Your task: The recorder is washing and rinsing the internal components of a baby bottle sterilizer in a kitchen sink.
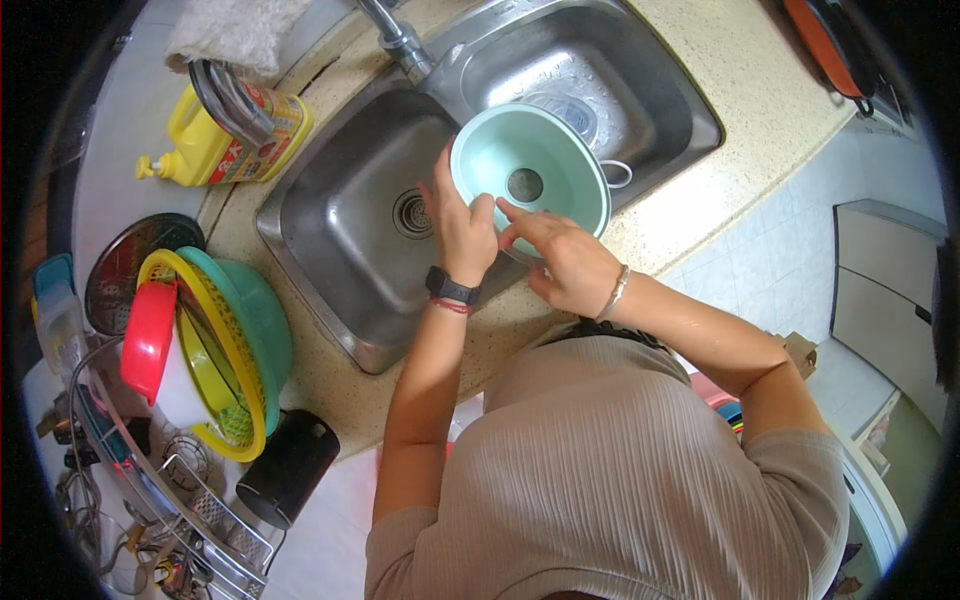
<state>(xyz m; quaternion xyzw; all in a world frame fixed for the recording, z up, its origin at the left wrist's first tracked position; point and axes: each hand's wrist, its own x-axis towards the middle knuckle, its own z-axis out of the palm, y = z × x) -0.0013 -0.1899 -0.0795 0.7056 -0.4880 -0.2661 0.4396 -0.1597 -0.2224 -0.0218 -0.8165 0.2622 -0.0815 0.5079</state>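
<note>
A mint-green bowl (566, 169) is held tilted over the divider of a double stainless-steel sink, its inside facing up towards me. At its bottom is a dark grey round patch (525, 184); whether this is a hole or an inset disc, I cannot tell. My left hand (465, 225) grips the bowl's left side, with the thumb at the near rim. Over the near rim lie the bent fingers of my right hand (559, 255), its thumb outside the bowl. Beside the bowl's right wall a thin white loop (628, 175) sticks out. What it belongs to is hidden.
A clear round container (577, 112) lies in the right basin (652, 90), partly behind the bowl. The left basin (352, 180) has a drain. Around the sink are a faucet (405, 49), a yellow jug (199, 139), stacked colanders and basins (262, 330), and a black cylinder (289, 469).
</note>
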